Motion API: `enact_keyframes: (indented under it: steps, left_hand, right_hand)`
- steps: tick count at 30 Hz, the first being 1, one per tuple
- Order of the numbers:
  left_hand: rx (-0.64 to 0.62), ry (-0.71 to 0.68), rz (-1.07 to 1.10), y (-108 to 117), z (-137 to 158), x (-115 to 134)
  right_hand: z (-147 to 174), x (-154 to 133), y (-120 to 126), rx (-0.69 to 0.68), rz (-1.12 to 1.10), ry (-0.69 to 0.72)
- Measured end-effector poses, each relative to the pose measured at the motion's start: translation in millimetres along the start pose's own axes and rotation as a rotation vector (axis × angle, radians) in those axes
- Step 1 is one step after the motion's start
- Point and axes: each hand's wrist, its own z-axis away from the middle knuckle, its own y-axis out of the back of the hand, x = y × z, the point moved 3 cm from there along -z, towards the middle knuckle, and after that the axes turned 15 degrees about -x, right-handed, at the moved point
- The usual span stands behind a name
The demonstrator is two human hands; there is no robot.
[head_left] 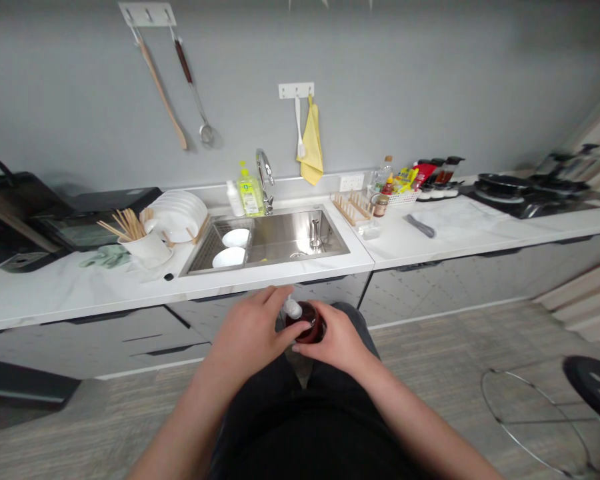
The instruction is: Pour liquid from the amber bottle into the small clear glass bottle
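In front of my lap, between both hands, is a small dark red-brown container (316, 329) with a glossy side. A whitish, rounded piece (293, 308) sits at its upper left; whether it is a lid or a nozzle I cannot make out. My right hand (341, 339) wraps the container from the right, thumb on the near side. From the left, my left hand (253, 330) closes in, its thumb lying across the container and its fingertips beside the whitish piece. Both hands are just off the counter's front edge, below the sink (300, 227).
Two white bowls (229, 257) sit in the sink's left rack. Left of it stand plates (185, 207) and a white holder with chopsticks (147, 252). To the right are a wooden rack (351, 208), a condiment basket (403, 197) and a pan (503, 185). A stool (593, 390) stands at lower right.
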Motion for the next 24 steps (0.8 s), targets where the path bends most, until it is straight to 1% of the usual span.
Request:
enact_keyframes:
  steps: [1, 3, 5, 7, 9, 12, 14, 17, 19, 20, 22, 24]
  left_hand:
    - [-0.016, 0.009, 0.015, -4, 0, 1]
    - [-0.02, -0.041, 0.081, -10, 0, 2]
    - [0.004, -0.103, 0.161, -16, 0, 2]
    - [0.037, -0.121, 0.252, -21, -2, -2]
    - [0.084, -0.089, 0.346, -28, -4, -6]
    - [0.165, 0.003, 0.445, -37, -7, -13]
    - [0.184, 0.007, 0.525, -42, -8, -16]
    - [0.125, -0.133, 0.699, -48, -7, -16]
    - [0.112, -0.192, 0.749, -50, -7, -16]
    - [0.135, -0.177, 0.741, -52, -7, -17]
    - [0.201, -0.099, 0.717, -54, -8, -20]
    - [0.201, -0.072, 0.76, -57, -8, -22]
  right_hand:
    - [-1, 1, -1, 0.007, -0.003, -0.004]
    - [-2, 1, -1, 0.02, -0.022, 0.002]
    - [-2, 1, -1, 0.029, -0.045, 0.015]
    - [-3, -1, -1, 0.028, -0.05, 0.02]
    - [-2, -2, -1, 0.023, -0.04, 0.018]
    - [-2, -3, -1, 0.015, -0.036, 0.011]
    - [-2, -3, -1, 0.012, -0.04, 0.005]
    - [-2, -4, 0, 0.01, -0.058, 0.008]
    - [-1, -5, 0, 0.013, -0.071, 0.012]
    - [-1, -5, 0, 0.013, -0.073, 0.01]
    - [-1, -5, 0, 0.01, -0.069, -0.002]
    - [-1, -6, 0, 0.003, -0.061, -0.01]
